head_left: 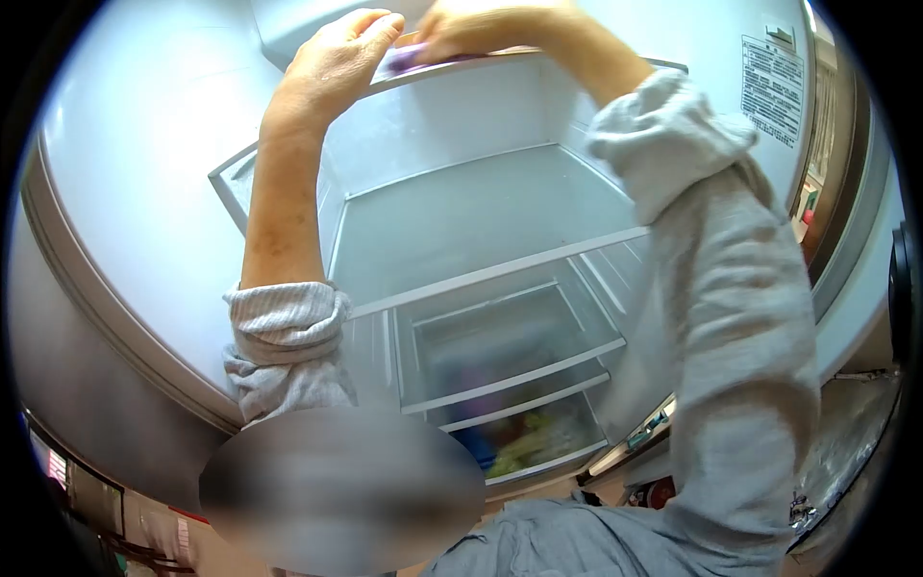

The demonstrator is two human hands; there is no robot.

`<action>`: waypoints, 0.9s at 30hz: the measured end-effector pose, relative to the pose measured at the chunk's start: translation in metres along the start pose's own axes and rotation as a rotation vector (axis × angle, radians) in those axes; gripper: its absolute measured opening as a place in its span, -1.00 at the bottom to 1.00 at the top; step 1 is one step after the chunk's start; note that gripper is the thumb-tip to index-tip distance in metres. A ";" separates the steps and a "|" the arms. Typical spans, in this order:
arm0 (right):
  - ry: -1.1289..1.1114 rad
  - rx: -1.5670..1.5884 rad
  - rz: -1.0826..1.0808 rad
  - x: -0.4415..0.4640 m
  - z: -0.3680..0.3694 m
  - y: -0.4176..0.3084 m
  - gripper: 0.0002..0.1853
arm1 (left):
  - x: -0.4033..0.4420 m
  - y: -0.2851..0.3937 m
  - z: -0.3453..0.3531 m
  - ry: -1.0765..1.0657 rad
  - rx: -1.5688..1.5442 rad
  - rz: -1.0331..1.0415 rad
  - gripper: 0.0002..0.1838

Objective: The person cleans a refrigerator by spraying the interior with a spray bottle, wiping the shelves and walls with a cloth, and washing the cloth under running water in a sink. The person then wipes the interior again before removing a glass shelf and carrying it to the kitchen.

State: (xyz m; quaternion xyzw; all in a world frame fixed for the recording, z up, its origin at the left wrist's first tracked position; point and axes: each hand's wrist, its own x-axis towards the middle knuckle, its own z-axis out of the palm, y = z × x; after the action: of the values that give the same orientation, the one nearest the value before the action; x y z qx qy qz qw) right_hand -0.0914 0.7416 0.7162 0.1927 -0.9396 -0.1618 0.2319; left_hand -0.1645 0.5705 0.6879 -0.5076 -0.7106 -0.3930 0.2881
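Observation:
Both my arms reach up into an open refrigerator. My left hand (341,62) is at the left end of the upper shelf's front edge (461,65), its fingers curled together; what lies inside them is hidden. Beside it, my right hand (486,29) bends over the same shelf, slightly blurred. Its fingers are closed on a purple cloth (409,58), of which only a small part shows against the shelf. The top of the frame cuts off part of the right hand.
Below is a glass shelf (481,207) with a pale front rim. Under it sit clear drawers (519,370), the lowest with greenish contents (534,442). The refrigerator door (125,212) curves along the left. A printed label (771,87) is on the right. A blurred oval covers the lower left.

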 end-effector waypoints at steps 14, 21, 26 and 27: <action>0.158 0.117 0.860 -0.076 -0.015 0.044 -0.66 | 0.109 0.014 0.013 -0.392 0.647 0.153 -0.47; 0.110 0.108 0.883 -0.087 -0.032 0.031 -0.67 | 0.126 0.011 0.048 -0.707 0.709 0.064 -0.20; 0.184 0.100 0.902 -0.089 -0.022 0.028 -0.68 | 0.127 0.012 0.049 -0.775 0.772 0.074 -0.15; 0.198 0.097 0.899 -0.089 -0.022 0.028 -0.69 | 0.128 0.016 0.047 -0.787 0.782 0.069 -0.15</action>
State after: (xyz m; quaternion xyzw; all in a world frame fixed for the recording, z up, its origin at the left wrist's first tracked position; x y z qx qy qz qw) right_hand -0.0156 0.7998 0.7122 -0.2087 -0.9098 0.0181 0.3582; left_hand -0.1910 0.6768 0.7711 -0.4941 -0.8406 0.1290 0.1806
